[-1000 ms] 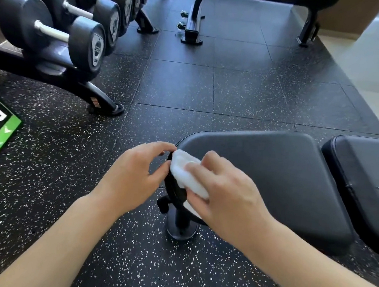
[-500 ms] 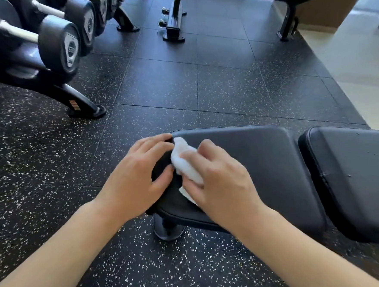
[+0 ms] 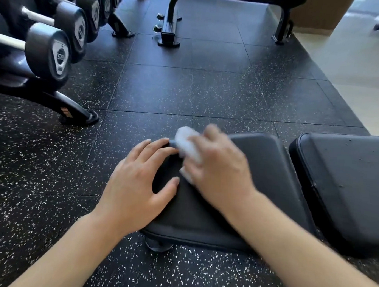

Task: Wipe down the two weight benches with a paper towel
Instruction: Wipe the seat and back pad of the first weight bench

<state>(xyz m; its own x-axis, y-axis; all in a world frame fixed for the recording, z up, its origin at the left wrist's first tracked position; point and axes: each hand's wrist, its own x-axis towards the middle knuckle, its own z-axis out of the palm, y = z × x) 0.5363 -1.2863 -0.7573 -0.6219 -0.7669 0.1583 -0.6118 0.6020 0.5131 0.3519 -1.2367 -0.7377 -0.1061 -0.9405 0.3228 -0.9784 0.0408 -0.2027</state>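
A black weight bench lies in front of me, with a seat pad [image 3: 268, 182] and a longer back pad [image 3: 347, 183] to its right. My right hand [image 3: 218, 170] grips a crumpled white paper towel [image 3: 187, 143] and presses it on the seat pad's left end; the hand is motion-blurred. My left hand [image 3: 136, 184] rests flat on the pad's left edge, fingers straight and spread. A second black bench [image 3: 170, 18] stands at the far end of the floor.
A rack of black dumbbells [image 3: 56, 51] runs along the left, its foot [image 3: 82, 115] reaching out toward the bench. Speckled black rubber tiles cover the floor [image 3: 187, 91]. A pale hard floor [image 3: 356, 83] begins at the right.
The view has shifted so the seat pad sits more under me. My right hand has slid the towel across the pad's left end. My left hand has flattened onto the pad's edge.
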